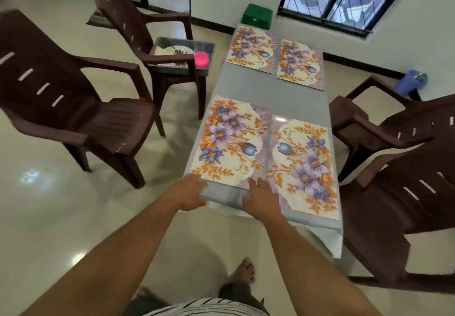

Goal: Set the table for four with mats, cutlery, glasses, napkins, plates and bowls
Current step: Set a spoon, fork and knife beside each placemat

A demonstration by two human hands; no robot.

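Both hands flat, fingers straight, gripping nothing: left hand [189, 192] and right hand [261, 200] rest at the near edge of the near-left mat [229, 140], fingertips touching it. Mat looks thin, light, glossy, likely slides on the table [268, 91]; nudge by its edges.

My table, four mats down

The grey-covered table [253, 86] ran up the middle of the frame; four floral mats [231, 140] lay flat in two pairs, near and far, my fingertips touching the nearest edge.
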